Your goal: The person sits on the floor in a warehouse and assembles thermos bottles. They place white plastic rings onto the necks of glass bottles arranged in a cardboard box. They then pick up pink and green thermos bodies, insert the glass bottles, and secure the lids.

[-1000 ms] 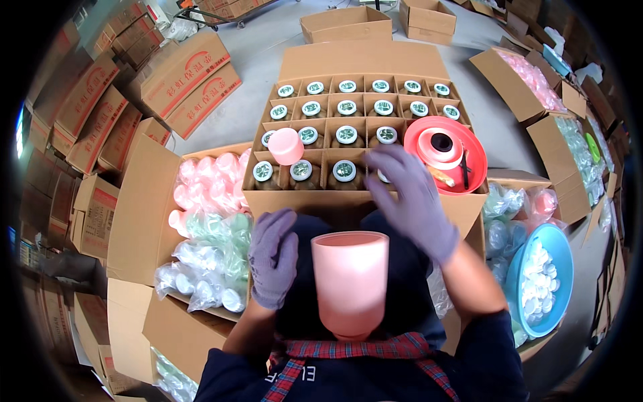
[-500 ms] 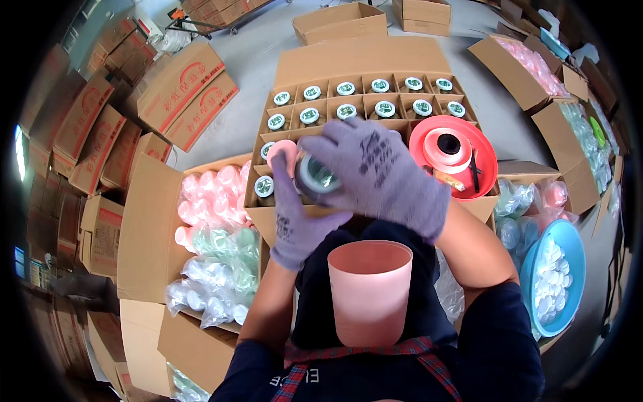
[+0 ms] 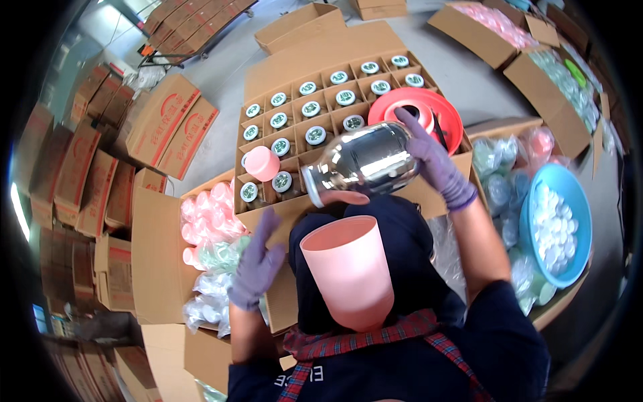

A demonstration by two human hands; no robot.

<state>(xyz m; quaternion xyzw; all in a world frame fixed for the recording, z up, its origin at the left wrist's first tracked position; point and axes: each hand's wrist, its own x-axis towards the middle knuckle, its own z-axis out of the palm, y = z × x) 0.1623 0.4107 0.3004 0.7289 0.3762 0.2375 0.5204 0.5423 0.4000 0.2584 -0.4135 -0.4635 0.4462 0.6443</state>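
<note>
A silvery glass thermos liner (image 3: 368,161) lies tilted in the air above the carton's front edge, its pale-rimmed mouth to the left. My right hand (image 3: 435,164), in a purple-grey glove, grips its rounded right end. My left hand (image 3: 258,264), gloved alike, is empty with fingers apart, slightly blurred, beside the left carton. Upright between my thighs stands a pink tapered plastic casing (image 3: 351,281), its open top facing up. A small pink cup (image 3: 261,164) sits on the bottle tops at the carton's left side. A pink patch shows under the liner's neck; I cannot tell what it is.
The divided carton (image 3: 321,53) ahead holds several upright liners. A red basin (image 3: 452,110) with small parts rests on its right corner. At left, an open carton (image 3: 157,254) holds bagged pink and green cups; at right, a blue basin (image 3: 583,228) holds white caps.
The liner has come up and now lies sideways, in my right hand alone. My left hand has moved down and left, away from the pink cup, which stays on the bottle tops.
</note>
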